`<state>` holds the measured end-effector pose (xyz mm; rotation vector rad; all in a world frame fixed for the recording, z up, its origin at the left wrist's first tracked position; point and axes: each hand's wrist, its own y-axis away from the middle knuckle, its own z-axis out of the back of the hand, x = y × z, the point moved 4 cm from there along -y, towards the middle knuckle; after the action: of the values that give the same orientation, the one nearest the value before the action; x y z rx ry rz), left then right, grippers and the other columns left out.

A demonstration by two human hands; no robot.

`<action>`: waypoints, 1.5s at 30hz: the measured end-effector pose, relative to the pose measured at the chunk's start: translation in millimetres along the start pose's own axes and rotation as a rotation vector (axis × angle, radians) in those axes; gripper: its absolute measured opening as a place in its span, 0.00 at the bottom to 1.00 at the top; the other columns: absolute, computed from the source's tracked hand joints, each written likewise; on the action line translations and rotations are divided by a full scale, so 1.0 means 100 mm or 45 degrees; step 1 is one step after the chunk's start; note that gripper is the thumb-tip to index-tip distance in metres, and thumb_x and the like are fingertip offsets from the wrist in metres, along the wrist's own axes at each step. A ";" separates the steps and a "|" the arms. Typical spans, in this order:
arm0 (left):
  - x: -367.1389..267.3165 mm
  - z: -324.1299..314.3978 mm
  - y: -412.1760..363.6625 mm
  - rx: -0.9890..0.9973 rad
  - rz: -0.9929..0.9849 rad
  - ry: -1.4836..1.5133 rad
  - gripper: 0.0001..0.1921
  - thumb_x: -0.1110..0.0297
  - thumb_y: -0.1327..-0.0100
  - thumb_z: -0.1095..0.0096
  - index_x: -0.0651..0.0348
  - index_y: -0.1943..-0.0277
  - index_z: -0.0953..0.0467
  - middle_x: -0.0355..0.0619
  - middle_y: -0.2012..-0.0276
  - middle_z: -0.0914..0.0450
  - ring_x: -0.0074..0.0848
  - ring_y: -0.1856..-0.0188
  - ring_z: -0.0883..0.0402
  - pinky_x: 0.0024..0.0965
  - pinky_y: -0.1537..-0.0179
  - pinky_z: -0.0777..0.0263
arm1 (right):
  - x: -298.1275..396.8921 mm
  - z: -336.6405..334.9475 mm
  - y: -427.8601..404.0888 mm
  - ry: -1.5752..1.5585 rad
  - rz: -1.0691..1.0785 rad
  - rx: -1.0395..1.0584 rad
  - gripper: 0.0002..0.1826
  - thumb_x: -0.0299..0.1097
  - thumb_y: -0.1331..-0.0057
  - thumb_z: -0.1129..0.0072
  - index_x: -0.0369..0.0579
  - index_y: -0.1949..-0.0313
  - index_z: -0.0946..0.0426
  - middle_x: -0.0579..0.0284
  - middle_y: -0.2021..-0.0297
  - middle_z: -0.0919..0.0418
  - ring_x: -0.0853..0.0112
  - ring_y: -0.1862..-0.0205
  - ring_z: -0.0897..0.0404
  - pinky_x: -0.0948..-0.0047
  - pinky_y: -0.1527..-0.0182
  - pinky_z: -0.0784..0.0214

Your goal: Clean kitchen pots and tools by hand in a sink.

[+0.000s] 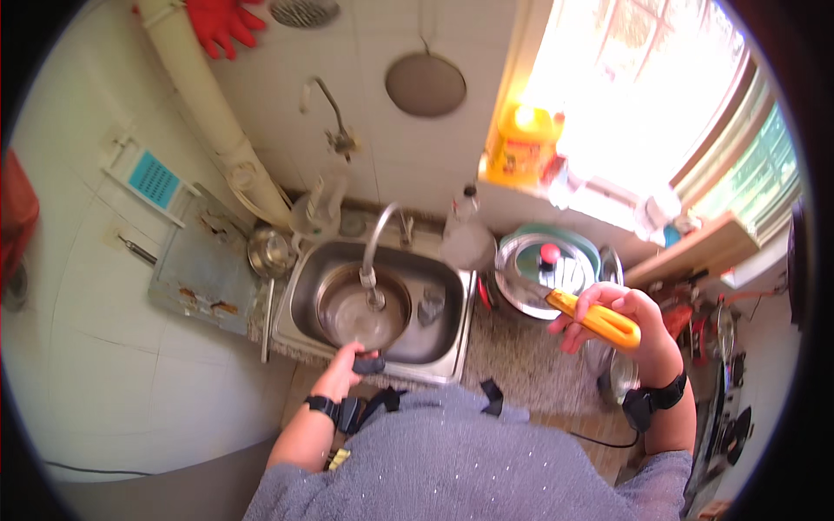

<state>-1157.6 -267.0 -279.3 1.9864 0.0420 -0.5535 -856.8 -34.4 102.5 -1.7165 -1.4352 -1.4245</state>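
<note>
A metal pan stands in the left part of the stainless steel sink, under the curved faucet. My left hand grips the pan at its near side, by the dark handle. Shallow, cloudy liquid seems to cover the pan's bottom. Over the counter to the right, my right hand holds a cooking utensil by its orange handle. Its broad rounded metal head points left, above the sink's far right corner; blur hides whether it is a spatula or a ladle.
Right of the sink, a pot with a shiny lid and red knob sits on the speckled counter. Bottles stand behind the sink. A yellow jug is on the windowsill. A metal ladle or bowl lies left of the sink.
</note>
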 end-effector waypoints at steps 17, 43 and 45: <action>0.15 0.06 -0.17 0.116 0.063 -0.129 0.13 0.67 0.38 0.54 0.67 0.58 0.27 0.53 0.68 0.18 0.40 0.65 0.17 0.43 0.58 0.22 | 2.08 -0.88 -2.47 1.411 0.622 -0.364 0.20 0.47 0.30 0.50 0.40 0.56 0.26 0.59 0.67 0.21 0.75 0.70 0.22 0.77 0.64 0.30; 0.08 0.20 -0.05 0.102 0.097 0.002 0.12 0.70 0.42 0.50 0.70 0.60 0.29 0.57 0.69 0.19 0.42 0.65 0.18 0.46 0.56 0.22 | 1.15 -0.46 -2.64 1.255 0.462 -0.202 0.21 0.39 0.33 0.45 0.38 0.46 0.28 0.56 0.60 0.18 0.73 0.58 0.19 0.75 0.53 0.27; 0.09 0.26 -0.13 0.076 0.069 0.033 0.10 0.72 0.44 0.50 0.68 0.62 0.28 0.55 0.70 0.19 0.40 0.67 0.18 0.47 0.54 0.23 | 0.69 -0.37 -2.13 1.255 0.361 -0.121 0.18 0.38 0.34 0.44 0.40 0.49 0.25 0.60 0.62 0.18 0.75 0.59 0.20 0.75 0.53 0.28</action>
<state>-1162.5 -285.4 -303.0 2.0464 -0.0123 -0.4992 -1071.8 32.8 125.8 -0.9262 -0.5659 -1.7902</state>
